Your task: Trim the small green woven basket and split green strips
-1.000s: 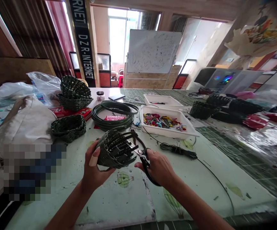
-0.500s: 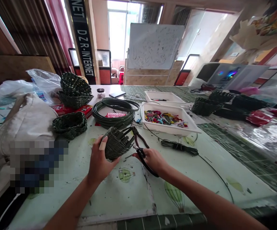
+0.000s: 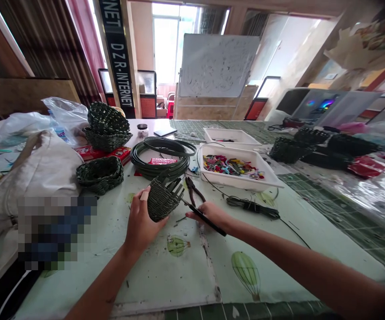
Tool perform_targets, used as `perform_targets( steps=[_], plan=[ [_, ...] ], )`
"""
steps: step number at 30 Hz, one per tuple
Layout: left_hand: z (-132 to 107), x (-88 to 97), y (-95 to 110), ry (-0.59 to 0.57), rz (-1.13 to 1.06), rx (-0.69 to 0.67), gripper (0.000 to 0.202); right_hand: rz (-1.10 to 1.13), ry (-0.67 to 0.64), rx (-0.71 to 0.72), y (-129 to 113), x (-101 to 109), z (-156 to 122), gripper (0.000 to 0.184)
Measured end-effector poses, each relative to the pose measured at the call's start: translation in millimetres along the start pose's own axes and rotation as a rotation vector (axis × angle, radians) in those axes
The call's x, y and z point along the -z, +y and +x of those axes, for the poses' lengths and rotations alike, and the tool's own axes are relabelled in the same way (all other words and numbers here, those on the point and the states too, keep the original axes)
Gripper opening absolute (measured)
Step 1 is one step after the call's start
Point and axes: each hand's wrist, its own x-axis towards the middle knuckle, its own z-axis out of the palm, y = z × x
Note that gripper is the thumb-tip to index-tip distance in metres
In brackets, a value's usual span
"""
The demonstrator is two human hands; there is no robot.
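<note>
My left hand is wrapped round a small dark green woven basket, tilted on its side with loose strip ends pointing to the upper right. One finger wears a light bandage. In my right hand are black-handled cutters; their slim metal tip meets the basket's right edge by the strip ends. Whether the jaws are closed on a strip is too small to tell. Just beyond my right hand lies a pair of dark pliers with its handles apart. Short cut pieces are scattered on the tablecloth.
Behind the basket lies a coil of dark strip. A white tray holds colourful small pieces. Finished-looking baskets stand at left, beside a cloth bag. A wire bundle trails across the right side.
The cutters' handles have come closer together, and their tip sits slightly higher against the basket's edge. The basket has turned a little in my left hand. The whole view shifted slightly.
</note>
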Motion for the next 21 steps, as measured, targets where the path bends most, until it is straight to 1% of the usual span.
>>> perform_targets(
  steps=[2,4,9,11,15,17,21],
  plan=[
    [1.7,1.3,-3.3,-0.002,-0.037,-0.014,0.09,0.008,0.001,0.017,-0.8,1.6,-3.8,0.06],
    [2.8,2.8,-6.4,0.024,-0.078,-0.055,0.09,0.009,0.019,0.04,-2.9,2.9,-11.4,0.057],
    [1.1,5.7,-8.0,0.223,-0.139,-0.209,0.098,-0.087,0.191,0.052,-13.7,3.1,-39.5,0.045],
    [-0.8,6.7,-6.7,0.275,-0.155,-0.28,0.101,-0.091,0.22,0.032,-17.6,1.1,-49.0,0.045],
    [-3.9,7.5,-5.8,0.349,-0.158,-0.41,0.105,-0.058,0.234,0.012,-19.8,-4.2,-60.0,0.048],
    [-4.7,6.9,-7.2,0.371,-0.146,-0.44,0.106,-0.04,0.235,0.006,-19.2,-5.8,-63.5,0.05],
    [-5.1,6.8,-10.5,0.401,-0.101,-0.433,0.107,-0.027,0.243,-0.036,-18.0,-8.0,-71.8,0.045]
  ],
)
